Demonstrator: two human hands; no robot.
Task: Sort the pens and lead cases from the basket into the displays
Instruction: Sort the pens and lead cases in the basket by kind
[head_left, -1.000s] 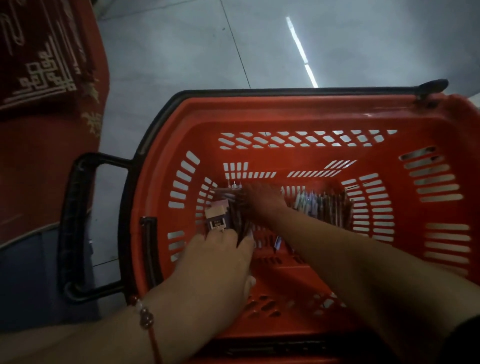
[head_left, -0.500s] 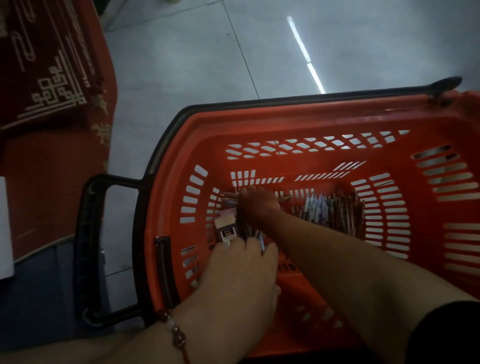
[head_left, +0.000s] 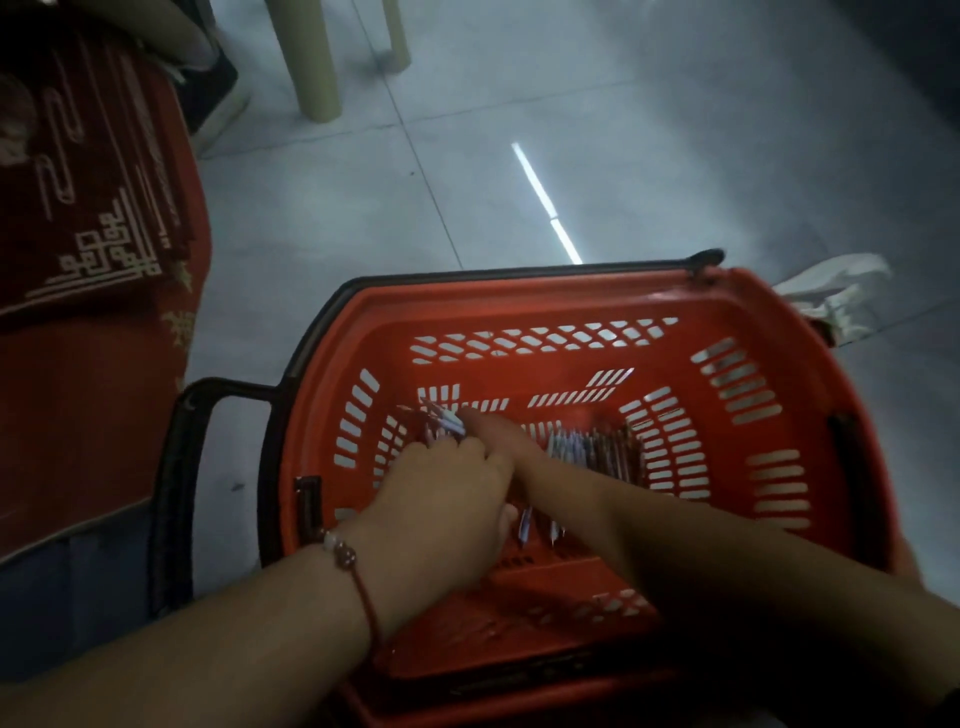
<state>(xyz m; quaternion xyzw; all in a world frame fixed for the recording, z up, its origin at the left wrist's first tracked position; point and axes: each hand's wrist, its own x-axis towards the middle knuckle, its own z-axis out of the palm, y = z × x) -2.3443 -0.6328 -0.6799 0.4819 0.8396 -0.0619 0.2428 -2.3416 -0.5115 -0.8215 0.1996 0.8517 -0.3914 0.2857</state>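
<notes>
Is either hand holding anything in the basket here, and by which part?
It cannot be told. Both the left hand and the right hand are down among the pens at the basket's left end, fingers hidden.

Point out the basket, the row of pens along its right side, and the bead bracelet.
basket (head_left: 597, 296): head view, bare far rim.
row of pens (head_left: 597, 449): head view, middle of the row.
bead bracelet (head_left: 340, 552): head view, beads on the left wrist.
</notes>
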